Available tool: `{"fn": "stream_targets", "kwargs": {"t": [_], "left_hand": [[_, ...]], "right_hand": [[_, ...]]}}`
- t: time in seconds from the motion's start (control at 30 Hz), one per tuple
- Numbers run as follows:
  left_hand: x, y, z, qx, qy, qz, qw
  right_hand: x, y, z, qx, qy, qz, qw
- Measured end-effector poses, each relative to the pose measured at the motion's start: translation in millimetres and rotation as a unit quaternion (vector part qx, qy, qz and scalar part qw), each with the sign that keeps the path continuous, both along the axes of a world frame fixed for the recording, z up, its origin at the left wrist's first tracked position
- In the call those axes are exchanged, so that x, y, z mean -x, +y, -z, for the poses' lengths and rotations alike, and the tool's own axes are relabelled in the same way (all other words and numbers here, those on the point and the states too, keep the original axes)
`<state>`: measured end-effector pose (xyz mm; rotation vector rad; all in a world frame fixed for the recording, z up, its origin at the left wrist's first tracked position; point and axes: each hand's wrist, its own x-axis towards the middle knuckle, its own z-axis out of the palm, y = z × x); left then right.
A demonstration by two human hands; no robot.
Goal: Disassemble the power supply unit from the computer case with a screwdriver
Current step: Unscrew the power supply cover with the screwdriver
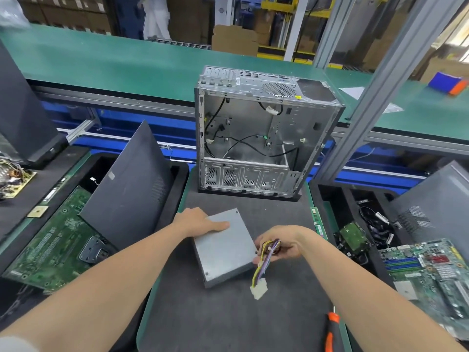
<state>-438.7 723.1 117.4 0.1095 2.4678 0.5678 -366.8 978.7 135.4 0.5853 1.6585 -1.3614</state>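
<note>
Standing by the bench, I watch the person lean over a grey power supply unit (225, 252) that lies flat on the dark work mat (228, 323), out of the computer case (253, 138) and well apart from it. The case stands upright at the far end of the mat with its open side towards us, loose black leads trailing inside and no box left in it.

The left hand (203, 223) rests on the unit's top near its far left corner, fingers straight and flat against the metal. It seems to be there to pin the box so it does not slide. The right hand (281, 243) is curled round the cable bundle (265, 262) where it leaves the unit's right side. The yellow and purple wires run down out of the fist to a white connector (258, 288) that hangs just past the unit's near corner. Gathering the wires like this looks like a way to keep them from snagging when the unit is shifted.

The screwdriver (330, 334), orange-handled, lies at the mat's near right edge, touched by neither hand. I take that to mean the unscrewing is finished, and what remains is to set the unit aside. A dark side panel (129, 186) leans in the tray on the left over a green circuit board (50, 245).
</note>
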Motion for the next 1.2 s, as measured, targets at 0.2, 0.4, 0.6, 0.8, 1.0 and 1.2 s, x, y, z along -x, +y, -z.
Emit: {"fn": "stream_targets", "kwargs": {"t": [0.2, 0.4, 0.6, 0.8, 1.0, 1.2], "left_hand": [[-4, -6, 16, -0.043, -0.004, -0.003, 0.999], [-15, 22, 6, -0.069, 0.119, 0.137, 0.981], [-35, 48, 11, 0.055, 0.133, 0.216, 0.966], [-36, 51, 9, 0.083, 0.124, 0.185, 0.971], [-55, 58, 10, 0.093, 0.123, 0.080, 0.985], [-76, 95, -6, 0.126, 0.343, 0.174, 0.915]], "right_hand": [[8, 14, 9, 0.058, 0.017, 0.120, 0.991], [3, 23, 18, 0.258, 0.061, 0.275, 0.924], [-13, 15, 41, 0.012, 0.199, 0.149, 0.969], [-17, 8, 49, -0.079, 0.282, 0.125, 0.948], [-22, 10, 38, -0.109, 0.318, 0.116, 0.934], [-50, 40, 17, -0.219, 0.333, 0.111, 0.911]]}}
